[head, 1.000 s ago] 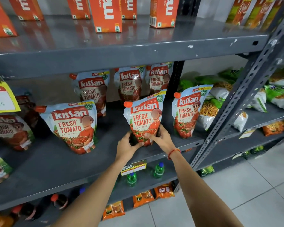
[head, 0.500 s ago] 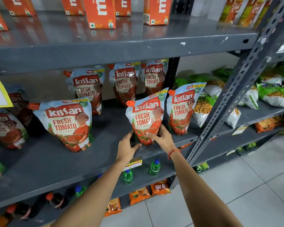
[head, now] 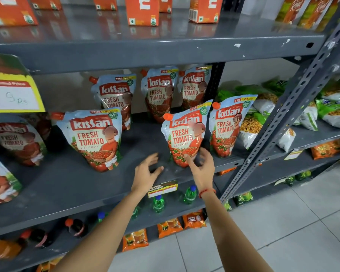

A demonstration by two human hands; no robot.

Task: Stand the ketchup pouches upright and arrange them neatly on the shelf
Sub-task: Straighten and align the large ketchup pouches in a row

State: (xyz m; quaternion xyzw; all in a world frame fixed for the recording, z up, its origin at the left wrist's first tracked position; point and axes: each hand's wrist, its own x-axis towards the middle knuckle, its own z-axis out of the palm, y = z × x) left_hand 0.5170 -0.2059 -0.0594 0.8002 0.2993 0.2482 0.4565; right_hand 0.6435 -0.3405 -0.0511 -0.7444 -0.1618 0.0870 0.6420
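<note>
Several Kissan ketchup pouches stand on the grey middle shelf (head: 71,185). A front-row pouch (head: 185,134) stands upright, leaning slightly, just beyond my hands. My left hand (head: 147,172) hovers open over the shelf to its lower left, touching nothing. My right hand (head: 201,167) is open in front of the pouch's base, fingers spread, close to it or just off it. Another pouch (head: 229,124) stands to its right, a third (head: 95,138) to the left. Three more stand in the back row (head: 159,91). At the far left, other pouches (head: 18,140) are partly cut off.
A grey perforated upright post (head: 283,118) rises right of the pouches. Snack bags (head: 310,114) fill the neighbouring shelf. Orange cartons (head: 142,10) stand on the shelf above. A yellow price tag (head: 12,95) hangs at left. Green bottles (head: 158,203) sit below.
Both hands have let go of the front pouch's base and drawn back toward me with fingers spread. The pouch stays standing by itself.
</note>
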